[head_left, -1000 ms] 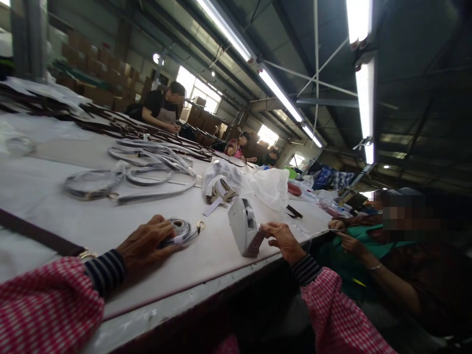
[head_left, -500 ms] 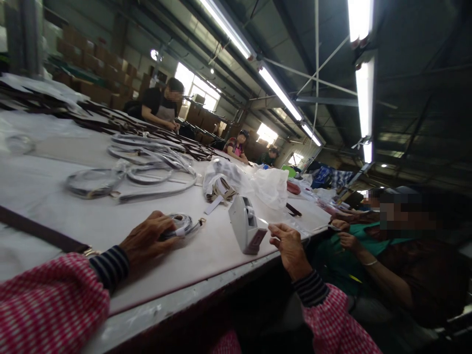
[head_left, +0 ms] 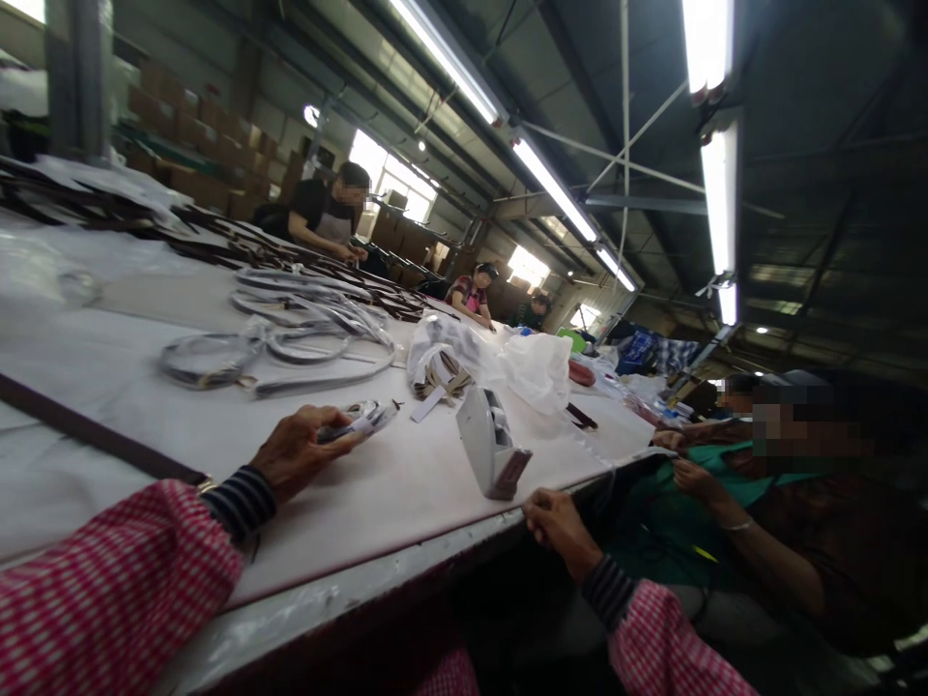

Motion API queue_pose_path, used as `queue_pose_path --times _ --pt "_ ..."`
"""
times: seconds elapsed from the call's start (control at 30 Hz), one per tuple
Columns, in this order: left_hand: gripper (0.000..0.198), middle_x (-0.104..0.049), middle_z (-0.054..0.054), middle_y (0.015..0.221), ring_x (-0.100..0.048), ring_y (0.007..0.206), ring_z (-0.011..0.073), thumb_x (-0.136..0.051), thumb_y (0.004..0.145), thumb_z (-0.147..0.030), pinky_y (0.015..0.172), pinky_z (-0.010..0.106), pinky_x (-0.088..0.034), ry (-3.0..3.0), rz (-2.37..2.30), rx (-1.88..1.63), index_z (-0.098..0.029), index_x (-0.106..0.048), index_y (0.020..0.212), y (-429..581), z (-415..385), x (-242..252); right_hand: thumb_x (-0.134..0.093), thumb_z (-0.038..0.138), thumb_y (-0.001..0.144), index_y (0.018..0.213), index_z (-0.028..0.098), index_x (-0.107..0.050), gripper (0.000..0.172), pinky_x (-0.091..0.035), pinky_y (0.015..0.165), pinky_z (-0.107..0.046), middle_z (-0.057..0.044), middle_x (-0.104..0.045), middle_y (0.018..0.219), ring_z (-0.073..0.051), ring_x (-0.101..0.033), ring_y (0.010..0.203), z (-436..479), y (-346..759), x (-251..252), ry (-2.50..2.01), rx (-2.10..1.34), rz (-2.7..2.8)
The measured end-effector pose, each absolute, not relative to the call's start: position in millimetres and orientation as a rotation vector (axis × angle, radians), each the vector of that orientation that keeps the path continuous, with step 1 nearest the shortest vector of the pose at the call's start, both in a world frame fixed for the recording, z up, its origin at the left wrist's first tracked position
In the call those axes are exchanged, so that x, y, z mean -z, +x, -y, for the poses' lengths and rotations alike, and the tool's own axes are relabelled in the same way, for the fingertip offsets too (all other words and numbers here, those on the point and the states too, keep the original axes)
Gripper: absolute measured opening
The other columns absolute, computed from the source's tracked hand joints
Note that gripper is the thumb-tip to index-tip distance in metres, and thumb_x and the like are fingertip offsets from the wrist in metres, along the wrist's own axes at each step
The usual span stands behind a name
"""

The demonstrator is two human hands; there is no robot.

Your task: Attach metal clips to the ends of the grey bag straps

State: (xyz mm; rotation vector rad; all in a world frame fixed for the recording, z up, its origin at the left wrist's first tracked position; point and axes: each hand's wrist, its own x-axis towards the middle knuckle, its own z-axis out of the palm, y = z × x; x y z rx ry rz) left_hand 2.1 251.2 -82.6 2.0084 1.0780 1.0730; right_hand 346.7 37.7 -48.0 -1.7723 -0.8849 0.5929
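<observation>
My left hand [head_left: 301, 449] is closed around a coiled grey strap [head_left: 359, 420] in clear wrapping, with a small metal end sticking out on the right. The hand holds it just above the white table. My right hand [head_left: 562, 527] is at the table edge, thumb and fingers pinched together, in front of a grey tape dispenser [head_left: 478, 445]. A strip of tape seems to be in the pinch, but it is too thin and blurred to make out clearly. The dispenser stands on the table between my hands, with its cutting end towards my right hand.
More wrapped grey straps [head_left: 311, 338] lie in loops beyond my left hand. A dark brown strap [head_left: 101, 430] lies at left. Behind the dispenser are a bundle of beige strips [head_left: 444, 377] and a white plastic bag [head_left: 533, 367]. A co-worker in green [head_left: 725, 474] sits close at right.
My right hand has moved down from beside the dispenser's cutting end to the table edge. My left hand has raised and tilted the coiled strap. The view has shifted slightly.
</observation>
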Motion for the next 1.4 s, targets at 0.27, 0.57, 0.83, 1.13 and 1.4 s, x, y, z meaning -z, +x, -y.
queue_pose_path --times 0.27,0.57,0.83,1.13,1.4 --pt "0.046 -0.066 0.009 0.09 -0.064 0.087 0.0271 -0.062 0.072 -0.06 0.081 0.037 -0.048 1.975 -1.097 -1.118 -0.018 -0.075 0.086 7.6 -238.7 75.4 -0.077 0.049 0.08 0.072 0.017 -0.058 0.038 -0.03 0.042 -0.019 0.003 -0.057 0.061 -0.006 -0.044 0.043 -76.2 259.8 47.9 -1.451 -0.757 1.16" --pt "0.041 -0.062 0.007 0.085 -0.061 0.083 0.0245 -0.063 0.075 -0.057 0.079 0.035 -0.048 1.941 -1.112 -1.155 -0.018 -0.074 0.082 8.1 -234.9 74.4 -0.073 0.04 0.084 0.074 0.016 -0.057 0.031 -0.025 0.041 -0.018 0.003 -0.058 0.061 -0.004 -0.04 0.042 -160.9 162.0 44.9 -1.172 -0.962 1.19" --pt "0.027 -0.06 0.005 0.083 -0.059 0.083 0.0237 -0.067 0.079 -0.045 0.078 0.034 -0.048 1.993 -1.153 -1.201 -0.018 -0.071 0.082 12.6 -239.9 86.3 -0.077 0.043 0.079 0.072 0.015 -0.058 0.034 -0.026 0.041 -0.017 0.003 -0.059 0.06 -0.004 -0.041 0.043 -169.5 160.6 53.1 -1.194 -1.012 1.174" --pt "0.021 -0.055 0.006 0.087 -0.058 0.086 0.0249 -0.063 0.079 -0.038 0.081 0.035 -0.048 2.043 -1.121 -1.192 -0.018 -0.067 0.084 10.0 -236.4 79.7 -0.079 0.043 0.078 0.071 0.016 -0.055 0.037 -0.026 0.038 -0.016 0.004 -0.058 0.057 -0.004 -0.042 0.04 -178.0 158.4 62.2 -1.175 -1.095 1.071" --pt "0.028 -0.059 0.007 0.087 -0.059 0.082 0.0264 -0.059 0.08 -0.048 0.077 0.038 -0.049 2.046 -1.097 -1.214 -0.02 -0.064 0.08 8.8 -239.4 82.8 -0.073 0.048 0.083 0.067 0.018 -0.051 0.041 -0.022 0.034 -0.018 0.005 -0.054 0.049 -0.004 -0.037 0.035 -184.7 159.1 67.3 -1.199 -0.891 1.232"
